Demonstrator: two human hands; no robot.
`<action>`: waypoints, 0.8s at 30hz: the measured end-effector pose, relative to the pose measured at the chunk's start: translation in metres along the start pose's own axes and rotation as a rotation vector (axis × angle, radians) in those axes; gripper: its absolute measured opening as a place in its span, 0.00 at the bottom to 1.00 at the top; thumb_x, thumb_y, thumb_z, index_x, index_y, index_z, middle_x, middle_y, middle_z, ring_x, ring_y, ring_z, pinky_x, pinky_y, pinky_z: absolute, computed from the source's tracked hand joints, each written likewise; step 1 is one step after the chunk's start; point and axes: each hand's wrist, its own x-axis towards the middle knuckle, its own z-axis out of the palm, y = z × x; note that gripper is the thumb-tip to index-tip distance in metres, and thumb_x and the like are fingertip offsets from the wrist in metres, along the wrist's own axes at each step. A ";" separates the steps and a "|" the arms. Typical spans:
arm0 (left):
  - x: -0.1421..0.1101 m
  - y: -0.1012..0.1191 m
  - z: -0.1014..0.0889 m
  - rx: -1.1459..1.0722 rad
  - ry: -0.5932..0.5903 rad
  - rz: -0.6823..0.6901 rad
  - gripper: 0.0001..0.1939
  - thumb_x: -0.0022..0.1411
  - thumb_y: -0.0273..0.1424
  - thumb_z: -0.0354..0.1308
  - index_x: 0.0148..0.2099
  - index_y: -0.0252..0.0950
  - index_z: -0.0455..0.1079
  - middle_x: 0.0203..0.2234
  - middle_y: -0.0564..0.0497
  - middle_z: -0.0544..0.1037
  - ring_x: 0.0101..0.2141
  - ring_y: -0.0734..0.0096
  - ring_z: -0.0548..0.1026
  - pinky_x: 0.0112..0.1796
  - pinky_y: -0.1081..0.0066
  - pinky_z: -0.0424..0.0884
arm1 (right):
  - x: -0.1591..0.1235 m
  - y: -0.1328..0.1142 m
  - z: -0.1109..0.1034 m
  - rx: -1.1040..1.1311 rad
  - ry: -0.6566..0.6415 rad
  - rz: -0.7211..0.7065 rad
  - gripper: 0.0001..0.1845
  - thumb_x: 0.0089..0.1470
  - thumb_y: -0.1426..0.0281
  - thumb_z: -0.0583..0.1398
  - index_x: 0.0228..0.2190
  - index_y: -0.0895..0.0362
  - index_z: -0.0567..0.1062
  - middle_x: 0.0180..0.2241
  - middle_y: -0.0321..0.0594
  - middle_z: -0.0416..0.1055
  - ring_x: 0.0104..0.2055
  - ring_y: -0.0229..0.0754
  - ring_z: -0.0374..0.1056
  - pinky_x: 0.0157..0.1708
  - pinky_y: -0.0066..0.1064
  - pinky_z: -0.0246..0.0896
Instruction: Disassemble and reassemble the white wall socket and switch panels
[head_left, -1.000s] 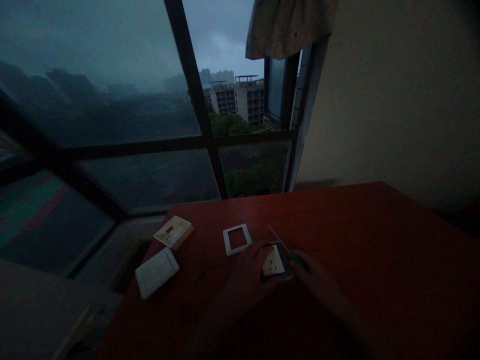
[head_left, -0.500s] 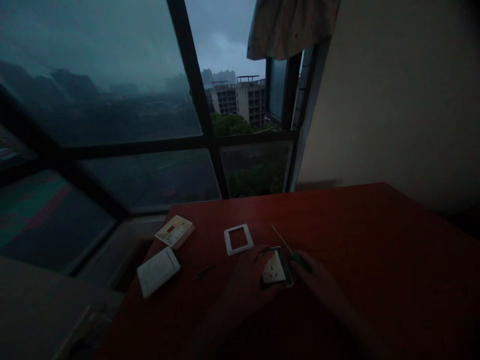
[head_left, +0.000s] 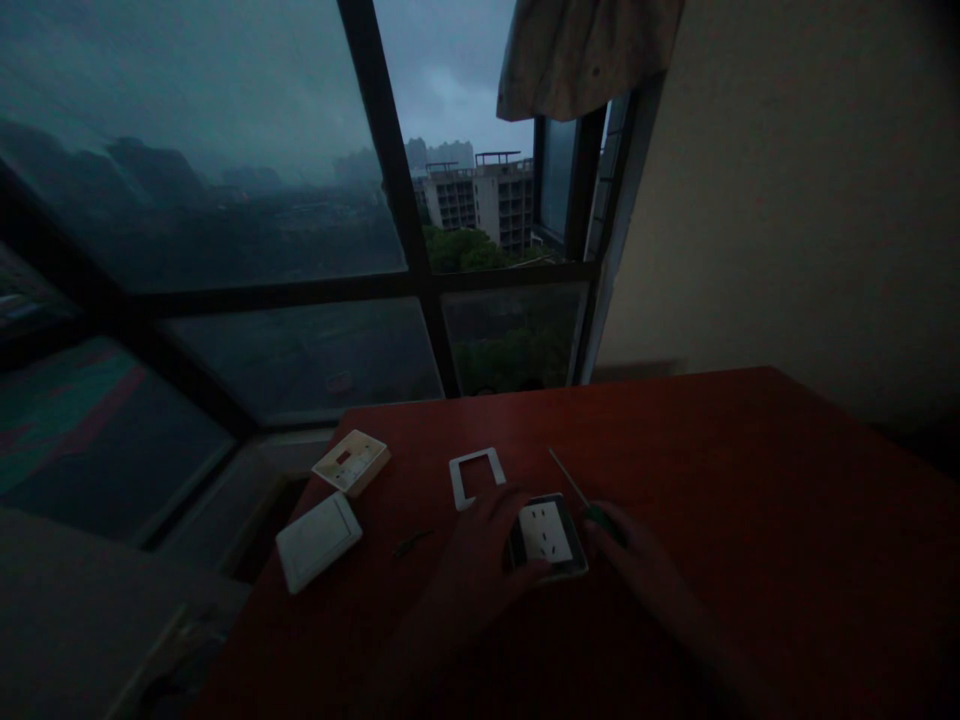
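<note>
A wall socket point(head_left: 548, 530) with a white face and a dark surround lies on the reddish-brown table point(head_left: 675, 430). My left hand point(head_left: 491, 545) grips it from the left, fingers at its far edge and thumb along the near edge. The socket's left side is partly hidden by that hand. Closed round the green handle of a screwdriver point(head_left: 571, 477), my right hand point(head_left: 634, 550) is just right of the socket. The shaft points up and left, its tip away from the socket. Beyond my left fingers lies a white square frame point(head_left: 459, 484), partly covered by them.
At the table's left are a cream mounting box point(head_left: 361, 476) and a white switch plate point(head_left: 319, 543). Some small dark pieces point(head_left: 409, 543), too dim to name, lie between them and my left hand. Windows point(head_left: 300, 350) run behind the table; a wall point(head_left: 787, 200) stands right.
My left fingers have shifted left off the socket's face onto its edge, baring more of the face, and now overlap the white frame. The screwdriver has moved slightly right.
</note>
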 end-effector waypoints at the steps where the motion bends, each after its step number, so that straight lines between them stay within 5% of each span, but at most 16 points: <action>1: -0.002 -0.002 -0.003 0.002 0.003 -0.008 0.36 0.54 0.34 0.66 0.62 0.46 0.57 0.61 0.48 0.61 0.59 0.55 0.60 0.57 0.55 0.60 | 0.000 -0.001 0.000 -0.001 0.001 0.000 0.21 0.57 0.54 0.53 0.45 0.54 0.72 0.44 0.43 0.75 0.46 0.47 0.70 0.46 0.37 0.63; 9: -0.018 -0.030 -0.018 0.122 0.083 -0.130 0.27 0.60 0.37 0.59 0.61 0.43 0.60 0.58 0.44 0.64 0.57 0.54 0.64 0.54 0.54 0.64 | -0.001 -0.006 -0.002 -0.089 0.029 0.000 0.18 0.53 0.56 0.57 0.40 0.53 0.74 0.42 0.41 0.76 0.44 0.49 0.71 0.45 0.38 0.64; 13: -0.030 -0.052 -0.040 0.270 0.097 -0.212 0.14 0.64 0.32 0.53 0.51 0.40 0.69 0.49 0.45 0.72 0.48 0.58 0.72 0.49 0.60 0.69 | -0.002 -0.007 -0.003 -0.101 0.026 0.003 0.19 0.52 0.55 0.57 0.41 0.52 0.74 0.42 0.41 0.76 0.44 0.49 0.71 0.45 0.37 0.65; 17: -0.044 -0.071 -0.061 0.348 0.057 -0.290 0.13 0.66 0.30 0.47 0.48 0.41 0.71 0.45 0.47 0.73 0.43 0.62 0.73 0.45 0.64 0.69 | -0.002 -0.007 -0.002 -0.101 0.043 0.007 0.20 0.53 0.55 0.57 0.41 0.54 0.73 0.43 0.42 0.75 0.45 0.49 0.71 0.45 0.37 0.64; 24: -0.043 -0.064 -0.064 0.411 -0.082 -0.293 0.12 0.65 0.28 0.48 0.44 0.42 0.71 0.42 0.48 0.73 0.41 0.64 0.72 0.40 0.67 0.68 | -0.002 -0.007 -0.003 -0.077 0.040 0.037 0.21 0.53 0.54 0.56 0.42 0.53 0.73 0.43 0.42 0.76 0.45 0.50 0.71 0.45 0.39 0.65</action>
